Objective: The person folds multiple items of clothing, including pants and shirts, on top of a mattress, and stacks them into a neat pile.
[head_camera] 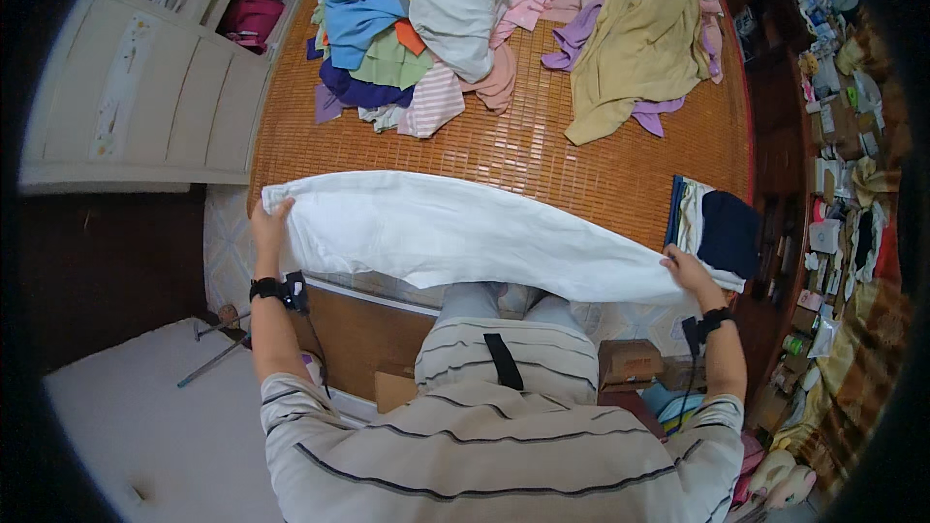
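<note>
A long white garment, perhaps a pair of trousers [450, 232], is stretched sideways in front of me along the near edge of a bamboo mat [508, 152]. My left hand [273, 221] grips its left end, thumb on top. At the other end, my right hand [686, 269] pinches the narrower part. Just beyond my right hand lies a stack of folded clothes [729, 236], navy on top and white beside it. Part of the white garment hangs over the mat's near edge.
Unfolded clothes [378, 51] heap up at the far left of the mat, and a yellow garment [632, 51] lies at the far right. A pale cabinet [145, 87] stands at left. Cluttered shelves [828, 232] line the right. Cardboard boxes [631, 365] sit below.
</note>
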The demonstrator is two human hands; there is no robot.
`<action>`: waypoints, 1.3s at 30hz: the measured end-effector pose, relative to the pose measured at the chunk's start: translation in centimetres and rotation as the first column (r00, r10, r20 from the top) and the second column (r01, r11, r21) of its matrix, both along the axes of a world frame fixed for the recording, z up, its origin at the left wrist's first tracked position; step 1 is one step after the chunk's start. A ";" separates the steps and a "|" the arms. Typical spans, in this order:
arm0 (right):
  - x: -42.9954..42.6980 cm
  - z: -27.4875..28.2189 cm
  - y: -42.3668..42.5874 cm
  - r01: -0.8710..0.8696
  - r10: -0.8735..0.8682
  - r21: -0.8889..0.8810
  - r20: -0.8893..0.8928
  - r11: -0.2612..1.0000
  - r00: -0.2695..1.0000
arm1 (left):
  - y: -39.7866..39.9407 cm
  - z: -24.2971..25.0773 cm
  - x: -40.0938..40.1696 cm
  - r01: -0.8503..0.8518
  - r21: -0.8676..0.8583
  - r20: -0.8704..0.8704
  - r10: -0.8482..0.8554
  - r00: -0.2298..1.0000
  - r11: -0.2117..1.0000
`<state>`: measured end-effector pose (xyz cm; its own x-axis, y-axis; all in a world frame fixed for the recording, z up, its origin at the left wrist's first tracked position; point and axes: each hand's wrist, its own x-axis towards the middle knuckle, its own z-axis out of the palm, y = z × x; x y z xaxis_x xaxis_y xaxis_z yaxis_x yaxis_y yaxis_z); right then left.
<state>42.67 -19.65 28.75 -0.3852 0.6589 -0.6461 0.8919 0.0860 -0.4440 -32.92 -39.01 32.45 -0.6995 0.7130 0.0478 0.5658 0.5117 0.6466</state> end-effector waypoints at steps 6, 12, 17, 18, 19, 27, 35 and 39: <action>-2.7 -2.1 5.8 -0.159 0.094 0.176 0.329 0.972 0.940 | 2.0 -6.4 -3.8 0.031 -0.144 0.026 -0.028 0.999 0.989; -6.0 -11.0 9.4 -0.232 -0.006 0.570 0.384 0.789 0.923 | 2.4 -17.5 -11.1 0.038 -0.271 -0.258 -0.110 0.960 0.962; -8.8 -17.5 3.2 0.111 -0.233 0.526 0.171 0.843 0.957 | 2.5 -22.9 -7.2 0.432 -0.268 0.025 -0.442 0.897 0.861; -9.1 -18.4 2.0 0.114 -0.235 0.512 0.179 0.852 0.955 | 1.1 -23.6 -5.8 0.453 -0.328 0.024 -0.472 0.881 0.829; -8.9 -19.4 1.1 0.181 -0.312 0.450 0.237 0.875 0.920 | 0.2 -24.7 -4.4 0.473 -0.376 0.018 -0.504 0.864 0.797; -5.6 -25.5 -4.0 0.341 -0.411 0.370 0.126 0.864 0.903 | -4.5 -31.1 -1.5 0.101 -0.647 -0.078 -0.197 0.977 0.756; -5.6 -25.0 -3.7 0.523 -0.652 0.399 0.344 0.753 0.676 | -4.2 -29.6 -0.9 -0.451 -0.477 0.421 0.647 0.635 0.754; -1.0 -27.2 -4.8 0.685 -0.783 0.383 0.364 0.620 0.505 | -4.5 -28.1 -0.3 -0.331 -0.481 0.635 0.583 0.506 0.812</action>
<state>41.63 -24.46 1.59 0.5965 0.6738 -0.4361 0.7423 -0.6698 -0.0197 -33.21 -43.50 4.35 -0.6283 0.1726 -0.7585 -0.3976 0.7668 0.5039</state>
